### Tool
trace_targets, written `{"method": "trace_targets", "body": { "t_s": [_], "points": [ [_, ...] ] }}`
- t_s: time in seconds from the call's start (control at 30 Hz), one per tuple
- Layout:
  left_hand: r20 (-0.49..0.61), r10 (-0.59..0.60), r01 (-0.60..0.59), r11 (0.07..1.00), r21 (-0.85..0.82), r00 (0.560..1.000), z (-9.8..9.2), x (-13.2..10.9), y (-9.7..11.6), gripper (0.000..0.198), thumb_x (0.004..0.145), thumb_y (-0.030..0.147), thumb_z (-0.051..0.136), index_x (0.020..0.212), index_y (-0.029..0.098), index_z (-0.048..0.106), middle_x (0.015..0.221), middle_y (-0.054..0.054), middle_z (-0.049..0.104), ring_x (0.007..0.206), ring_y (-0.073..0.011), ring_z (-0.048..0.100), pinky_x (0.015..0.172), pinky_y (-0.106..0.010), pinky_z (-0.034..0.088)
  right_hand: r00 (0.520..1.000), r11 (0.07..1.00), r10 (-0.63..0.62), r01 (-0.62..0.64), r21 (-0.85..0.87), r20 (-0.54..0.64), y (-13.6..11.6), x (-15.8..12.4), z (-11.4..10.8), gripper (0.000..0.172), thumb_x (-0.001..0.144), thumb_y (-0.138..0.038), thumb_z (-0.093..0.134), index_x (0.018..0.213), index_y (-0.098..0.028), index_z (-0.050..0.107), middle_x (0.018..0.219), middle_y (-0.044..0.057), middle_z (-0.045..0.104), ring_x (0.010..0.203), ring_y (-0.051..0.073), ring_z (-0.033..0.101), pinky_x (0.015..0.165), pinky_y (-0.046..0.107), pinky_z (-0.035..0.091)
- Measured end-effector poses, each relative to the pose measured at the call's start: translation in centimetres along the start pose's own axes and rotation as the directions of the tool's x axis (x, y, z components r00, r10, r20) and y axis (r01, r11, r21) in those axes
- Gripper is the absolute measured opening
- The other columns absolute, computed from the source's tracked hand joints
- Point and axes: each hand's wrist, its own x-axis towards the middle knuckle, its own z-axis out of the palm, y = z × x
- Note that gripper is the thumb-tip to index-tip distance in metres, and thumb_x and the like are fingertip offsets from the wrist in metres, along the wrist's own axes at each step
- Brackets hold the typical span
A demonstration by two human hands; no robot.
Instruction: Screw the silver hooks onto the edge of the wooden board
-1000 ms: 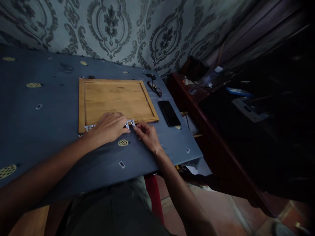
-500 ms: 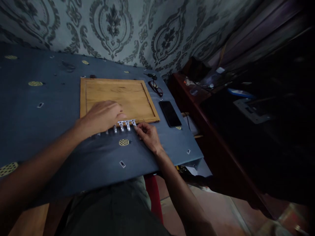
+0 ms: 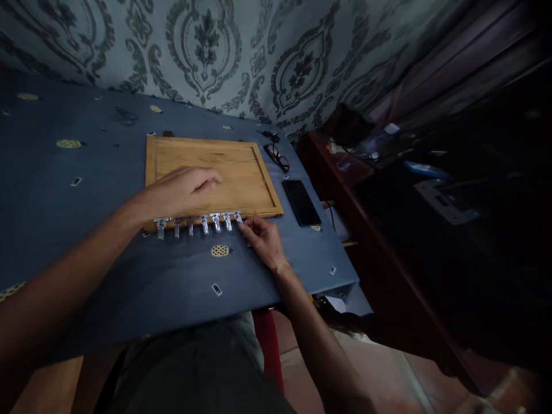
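A wooden framed board (image 3: 241, 172) lies flat on the blue patterned tablecloth (image 3: 86, 241). Along its near edge runs a row of several small metal hook-shaped pieces (image 3: 198, 222). My left hand (image 3: 181, 190) hovers over the board's near part, fingers stretched out and loosely together, holding nothing. My right hand (image 3: 263, 241) rests on the cloth at the right end of the row, fingertips curled against the last metal piece.
A black phone (image 3: 302, 202) lies right of the board, with glasses (image 3: 276, 156) behind it. A patterned wall stands at the back. The table ends at the right, beside a dark wooden shelf (image 3: 345, 167) holding clutter.
My left hand has lifted off the metal row and moved back over the board, uncovering the whole row. My right hand has stayed at the row's right end.
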Motion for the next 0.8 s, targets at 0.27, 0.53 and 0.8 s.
{"method": "trace_targets", "body": {
  "t_s": [0.27,0.53,0.8],
  "points": [
    [-0.151,0.06,-0.099,0.958,-0.268,0.987,-4.4,0.1,2.9,0.048,0.098,0.024,0.037,0.143,0.022,0.055,0.1,0.001,0.053,0.084,-0.0104,0.051,0.087,-0.029,0.042,1.0,1.0,-0.002,0.002,-0.017,0.003,-0.1,0.0,-0.1,0.048,0.079,-0.069,0.069,0.075,-0.022,0.058,0.06,-0.004,0.051,0.052,0.011,0.043,0.05,0.026,0.036],
    [-0.332,0.315,-0.454,0.7,-0.552,0.889,-2.5,2.2,5.2,0.036,0.098,0.012,0.039,0.129,0.01,0.057,0.102,-0.005,0.059,0.095,-0.0116,0.058,0.095,-0.031,0.048,1.0,0.999,-0.005,0.005,-0.041,-0.002,-0.2,0.0,-0.2,0.046,0.082,-0.067,0.068,0.075,-0.022,0.06,0.06,-0.004,0.052,0.053,0.012,0.045,0.051,0.026,0.036],
    [-0.406,0.29,-0.491,0.641,-0.59,0.866,2.4,3.7,5.7,0.028,0.102,0.017,0.039,0.117,0.017,0.062,0.099,-0.006,0.064,0.094,-0.0164,0.062,0.1,-0.035,0.052,1.0,0.999,0.029,-0.029,-0.029,0.005,-0.4,-0.2,-0.2,0.048,0.081,-0.068,0.069,0.075,-0.022,0.059,0.059,-0.004,0.051,0.052,0.012,0.044,0.05,0.026,0.037]
  ]
}}
